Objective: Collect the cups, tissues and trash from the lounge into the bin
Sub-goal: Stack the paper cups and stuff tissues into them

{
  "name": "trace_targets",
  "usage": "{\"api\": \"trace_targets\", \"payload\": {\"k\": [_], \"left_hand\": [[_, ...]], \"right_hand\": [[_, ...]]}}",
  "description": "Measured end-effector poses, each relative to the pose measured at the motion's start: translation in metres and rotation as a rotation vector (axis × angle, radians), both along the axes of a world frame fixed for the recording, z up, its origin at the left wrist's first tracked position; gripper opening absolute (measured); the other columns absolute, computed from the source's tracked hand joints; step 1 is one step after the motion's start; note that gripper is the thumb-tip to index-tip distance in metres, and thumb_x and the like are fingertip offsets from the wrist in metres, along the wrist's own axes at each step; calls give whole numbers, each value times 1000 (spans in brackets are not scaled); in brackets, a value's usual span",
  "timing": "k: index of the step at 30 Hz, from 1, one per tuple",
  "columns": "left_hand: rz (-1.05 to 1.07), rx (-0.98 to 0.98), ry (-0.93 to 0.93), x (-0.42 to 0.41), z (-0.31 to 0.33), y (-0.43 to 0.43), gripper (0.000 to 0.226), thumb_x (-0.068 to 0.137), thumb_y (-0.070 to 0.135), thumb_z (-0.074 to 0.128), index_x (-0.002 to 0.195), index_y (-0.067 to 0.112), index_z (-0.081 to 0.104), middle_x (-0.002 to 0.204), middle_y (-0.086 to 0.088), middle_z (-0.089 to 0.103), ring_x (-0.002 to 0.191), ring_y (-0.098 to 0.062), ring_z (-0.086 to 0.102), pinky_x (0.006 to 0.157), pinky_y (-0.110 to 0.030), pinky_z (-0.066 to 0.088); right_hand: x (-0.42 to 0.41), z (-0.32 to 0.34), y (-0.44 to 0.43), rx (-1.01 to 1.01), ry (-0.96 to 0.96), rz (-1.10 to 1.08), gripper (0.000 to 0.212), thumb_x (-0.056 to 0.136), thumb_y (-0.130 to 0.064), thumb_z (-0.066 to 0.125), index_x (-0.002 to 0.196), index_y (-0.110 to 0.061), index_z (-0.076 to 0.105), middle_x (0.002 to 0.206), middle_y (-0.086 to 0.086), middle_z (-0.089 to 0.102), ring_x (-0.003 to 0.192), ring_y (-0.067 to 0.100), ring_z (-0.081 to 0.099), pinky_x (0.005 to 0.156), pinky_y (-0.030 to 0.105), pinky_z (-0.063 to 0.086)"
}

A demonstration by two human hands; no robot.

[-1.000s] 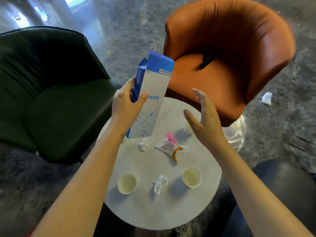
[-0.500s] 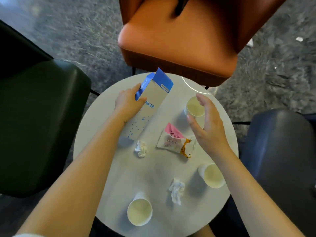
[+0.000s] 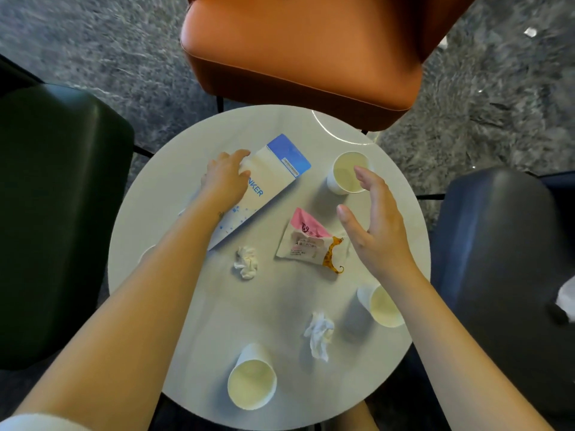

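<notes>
My left hand (image 3: pixel 224 178) grips a white and blue box (image 3: pixel 267 185) that lies flat on the round white table (image 3: pixel 174 188). My right hand (image 3: pixel 371 225) hovers open, fingers apart, between a pink and white snack wrapper (image 3: pixel 306 242) and the far paper cup (image 3: pixel 347 172). Two more paper cups stand near me, one at the right (image 3: pixel 381 306) and one at the front (image 3: pixel 251 382). A crumpled tissue (image 3: pixel 246 262) lies below the box and another tissue (image 3: pixel 320 334) between the near cups.
An orange armchair (image 3: pixel 298 51) stands beyond the table, a dark green chair (image 3: pixel 56 197) at the left, and a dark blue chair (image 3: pixel 497 259) at the right. Small white scraps (image 3: pixel 530 32) lie on the grey carpet at the far right.
My left hand has lowered the box from upright in the air to lying flat on the table. The view has tipped down over the table. My right hand stayed open near the far cup.
</notes>
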State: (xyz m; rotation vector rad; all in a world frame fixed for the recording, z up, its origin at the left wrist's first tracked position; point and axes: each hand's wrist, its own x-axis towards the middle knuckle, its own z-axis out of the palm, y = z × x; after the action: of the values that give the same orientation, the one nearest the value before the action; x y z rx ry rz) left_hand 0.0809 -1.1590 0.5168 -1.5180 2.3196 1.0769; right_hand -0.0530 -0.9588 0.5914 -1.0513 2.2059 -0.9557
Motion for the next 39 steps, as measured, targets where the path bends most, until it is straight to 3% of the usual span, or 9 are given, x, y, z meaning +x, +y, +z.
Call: {"api": "trace_targets", "payload": {"k": [6,11,17,21,23,26,35,39], "left_hand": [[88,-252,181,10,46,14,43,91,30,52,133,25,44,123,-7,53,114,-27,49,97,-42,39],[169,-388,295,25,91,55,42,89,32,56,130,24,49,118,-3,57,108,-21,52,94,-40,42],[273,-467,351,51,119,119,44,87,26,61,129,18,51,113,-7,59,104,-23,53,92,-41,43],[345,-463,338,70,112,166,43,86,23,63,127,16,52,113,-7,60,103,-23,52,89,-35,41],[386,-433,344,81,102,190,44,86,22,63,128,15,52,113,-8,59,103,-23,53,90,-39,45],[446,-392,302,96,82,223,43,86,22,64,127,15,52,112,-4,59,102,-22,53,90,-39,44],[501,-290,175,121,40,291,63,76,31,73,132,18,47,123,-7,52,112,-26,46,95,-42,40],[502,-323,121,132,25,311,77,69,41,76,135,20,44,130,-6,47,114,-28,44,95,-41,38]], "right_hand": [[1,13,2,-53,-6,24,55,85,-34,50,135,-19,36,132,-8,42,121,6,39,105,31,32],[7,32,3,-109,6,116,56,85,-35,50,136,-18,35,138,-1,42,125,9,38,104,25,31],[14,46,22,-182,37,245,54,86,-30,53,135,-16,36,137,-1,43,124,11,39,106,37,34],[22,34,46,-176,41,339,54,85,-30,54,135,-16,37,130,-8,42,120,5,38,103,25,31],[29,24,60,-167,41,397,55,84,-28,55,133,-12,39,127,-8,42,116,1,37,100,22,30],[40,5,79,-128,11,489,55,82,-24,57,131,-8,41,132,5,47,120,10,41,101,28,33],[73,-48,123,63,-96,662,58,83,-20,64,134,-9,39,134,5,45,124,19,40,104,31,30],[78,-70,132,135,-17,702,62,77,-25,67,131,-11,43,129,4,50,118,23,45,99,33,30]]}}
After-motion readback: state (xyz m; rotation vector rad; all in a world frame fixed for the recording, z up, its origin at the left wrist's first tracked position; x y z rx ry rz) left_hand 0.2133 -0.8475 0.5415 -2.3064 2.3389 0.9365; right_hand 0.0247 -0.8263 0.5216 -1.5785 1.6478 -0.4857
